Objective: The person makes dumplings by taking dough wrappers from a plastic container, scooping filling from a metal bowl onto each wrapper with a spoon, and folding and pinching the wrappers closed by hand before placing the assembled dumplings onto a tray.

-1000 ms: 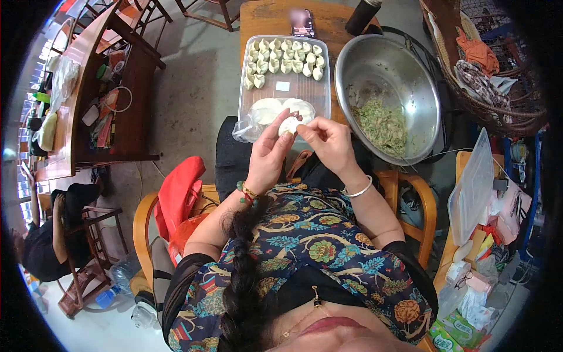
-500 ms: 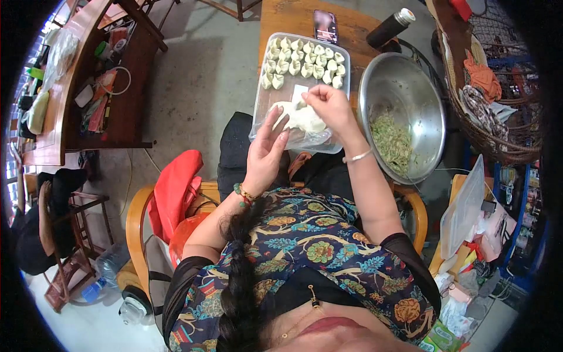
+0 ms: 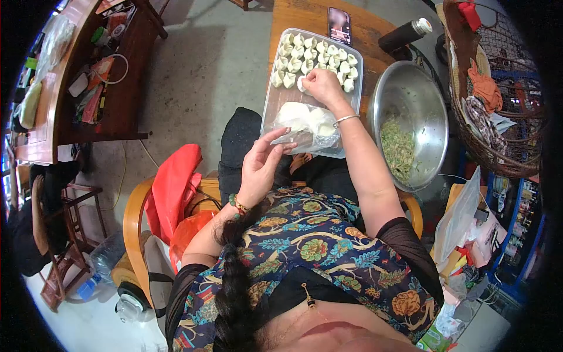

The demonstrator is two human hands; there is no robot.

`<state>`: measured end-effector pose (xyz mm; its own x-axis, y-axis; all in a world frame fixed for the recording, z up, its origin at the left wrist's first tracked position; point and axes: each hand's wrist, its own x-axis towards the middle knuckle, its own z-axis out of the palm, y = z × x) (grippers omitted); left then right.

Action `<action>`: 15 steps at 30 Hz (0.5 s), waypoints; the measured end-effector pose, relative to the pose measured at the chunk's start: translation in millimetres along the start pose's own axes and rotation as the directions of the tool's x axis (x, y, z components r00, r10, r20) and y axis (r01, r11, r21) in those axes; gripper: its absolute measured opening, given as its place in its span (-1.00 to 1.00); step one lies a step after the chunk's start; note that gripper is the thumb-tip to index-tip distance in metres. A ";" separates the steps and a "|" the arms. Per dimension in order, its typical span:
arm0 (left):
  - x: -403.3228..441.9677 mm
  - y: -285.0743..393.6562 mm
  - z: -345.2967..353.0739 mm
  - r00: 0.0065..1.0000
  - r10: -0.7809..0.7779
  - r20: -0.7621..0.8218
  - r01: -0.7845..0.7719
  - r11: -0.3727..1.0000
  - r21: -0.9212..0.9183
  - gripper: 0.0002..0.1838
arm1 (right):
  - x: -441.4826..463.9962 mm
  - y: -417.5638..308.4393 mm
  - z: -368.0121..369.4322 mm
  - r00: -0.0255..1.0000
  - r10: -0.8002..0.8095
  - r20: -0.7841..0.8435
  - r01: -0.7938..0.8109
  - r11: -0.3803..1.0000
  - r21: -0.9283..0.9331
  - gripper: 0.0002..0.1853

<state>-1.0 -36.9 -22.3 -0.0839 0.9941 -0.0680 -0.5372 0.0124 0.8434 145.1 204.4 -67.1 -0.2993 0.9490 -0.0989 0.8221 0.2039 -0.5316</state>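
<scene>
My right hand [image 3: 324, 85] reaches over the clear plastic tray [image 3: 271, 97], its fingers pinched on a pale dumpling [image 3: 301, 84] at the end of the front row. Rows of folded dumplings [image 3: 298, 51] fill the tray's far half. At the near end lie round dough wrappers [image 3: 293, 115], partly under a clear plastic bag [image 3: 335, 138]. My left hand [image 3: 262, 165] is just below the tray's near edge, fingers spread and holding nothing. To the right of the tray is a steel basin [image 3: 437, 100] with green filling [image 3: 397, 146].
A phone [image 3: 339, 26] and a black flask [image 3: 404, 35] are on the wooden table [image 3: 299, 14] beyond the tray. A wicker basket [image 3: 487, 135] stands at the right, a desk [image 3: 56, 111] at the left. Another person [image 3: 32, 229] is at the far left.
My right hand has gone from beside my left hand to the dumpling rows, carrying the dumpling. My left hand has opened and drawn back a little. The view has shifted, moving the tray rightward.
</scene>
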 end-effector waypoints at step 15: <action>-2.9 -1.6 0.5 0.999 -0.047 -0.005 0.047 0.998 0.038 -0.67 | 2.0 -14.9 3.8 0.997 -0.061 -0.053 0.052 0.986 -0.160 -0.78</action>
<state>0.5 -39.7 -23.3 -0.0625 0.9920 -0.1098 -0.5082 0.0631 0.8590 130.4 202.3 -62.6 -0.3231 0.9461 -0.0212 0.8722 0.2890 -0.3948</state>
